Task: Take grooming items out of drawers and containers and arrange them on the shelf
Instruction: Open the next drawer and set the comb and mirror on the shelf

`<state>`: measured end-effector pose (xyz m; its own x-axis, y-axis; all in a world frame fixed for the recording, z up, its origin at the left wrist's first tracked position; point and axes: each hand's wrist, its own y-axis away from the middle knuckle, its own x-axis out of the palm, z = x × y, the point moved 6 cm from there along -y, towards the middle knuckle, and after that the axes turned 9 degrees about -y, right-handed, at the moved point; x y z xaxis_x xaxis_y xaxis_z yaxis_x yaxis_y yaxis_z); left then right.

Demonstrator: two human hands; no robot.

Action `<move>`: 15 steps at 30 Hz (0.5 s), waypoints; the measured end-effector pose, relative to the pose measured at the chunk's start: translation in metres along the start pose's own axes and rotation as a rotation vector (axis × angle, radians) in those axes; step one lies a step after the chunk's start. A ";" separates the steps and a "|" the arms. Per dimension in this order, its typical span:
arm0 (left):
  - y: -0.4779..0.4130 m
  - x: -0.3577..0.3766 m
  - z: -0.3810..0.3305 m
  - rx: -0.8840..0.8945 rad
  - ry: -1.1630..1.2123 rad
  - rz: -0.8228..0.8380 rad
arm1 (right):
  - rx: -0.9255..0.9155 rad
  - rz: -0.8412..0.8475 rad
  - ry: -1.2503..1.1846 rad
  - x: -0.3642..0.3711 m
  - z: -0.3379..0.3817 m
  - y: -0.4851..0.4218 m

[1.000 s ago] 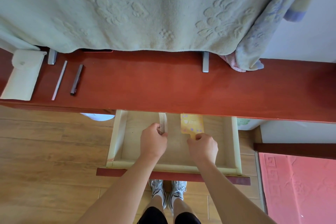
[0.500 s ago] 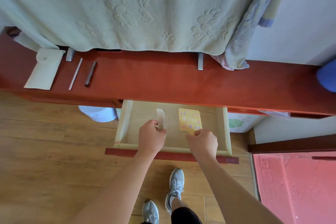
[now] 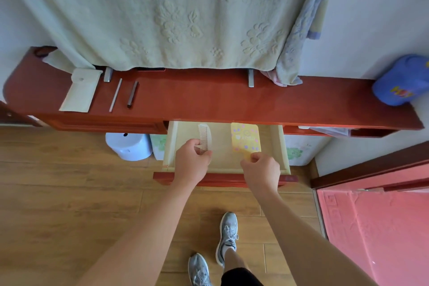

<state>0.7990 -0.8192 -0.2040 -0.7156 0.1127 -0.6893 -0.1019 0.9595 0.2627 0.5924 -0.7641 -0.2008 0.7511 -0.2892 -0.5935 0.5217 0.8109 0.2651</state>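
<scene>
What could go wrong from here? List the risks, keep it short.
1. The right hand pinches the yellow patterned item only at its narrow lower end; it could slip while lifted to the shelf.
2. The left hand holds the comb at one end, teeth exposed; they might catch the drawer wall.
3. The towel hangs to the shelf's back edge, so items pushed far back may snag it.

glossy red wood shelf (image 3: 209, 102), pale matt wood drawer (image 3: 170, 144), embossed cloth towel (image 3: 162, 18)
</scene>
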 end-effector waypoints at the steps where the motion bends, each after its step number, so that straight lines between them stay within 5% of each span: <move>1: 0.001 -0.003 -0.001 0.005 0.011 0.000 | -0.011 -0.010 -0.004 -0.003 0.005 0.003; 15: -0.052 -0.016 -0.036 0.055 0.156 0.012 | -0.070 -0.079 -0.035 -0.001 0.044 -0.050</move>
<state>0.7904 -0.8800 -0.1821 -0.8158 0.0865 -0.5718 -0.0578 0.9716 0.2294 0.5835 -0.8264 -0.1793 0.7228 -0.3706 -0.5833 0.5514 0.8181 0.1635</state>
